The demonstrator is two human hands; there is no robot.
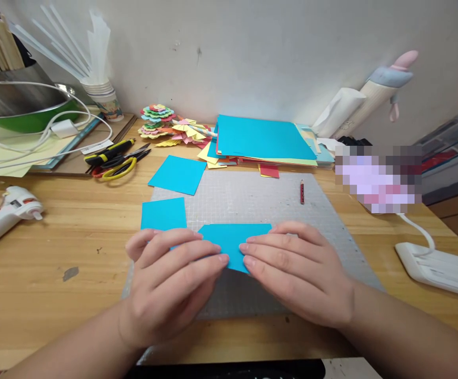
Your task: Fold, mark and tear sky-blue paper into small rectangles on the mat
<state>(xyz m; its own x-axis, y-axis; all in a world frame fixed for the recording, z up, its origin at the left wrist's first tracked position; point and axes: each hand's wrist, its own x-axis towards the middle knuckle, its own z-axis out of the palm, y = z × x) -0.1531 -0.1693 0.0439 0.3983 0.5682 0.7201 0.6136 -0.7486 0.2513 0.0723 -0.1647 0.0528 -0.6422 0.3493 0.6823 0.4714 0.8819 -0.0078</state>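
Note:
Between my two hands is a blue sheet of paper, held above the grey cutting mat. My left hand grips its left side with the fingers laid together over the front. My right hand closes on the right side in the same way, its fingertips almost meeting the left ones. Both thumbs are hidden behind the hands or the paper. Another blue paper piece lies just beyond my left hand, and a further blue square rests behind it, partly on the mat.
A stack of coloured paper stands by the wall, beside layered paper flowers. Yellow-handled scissors lie at the left, near a hot glue gun. A short pencil is on the mat. A white power strip sits at right.

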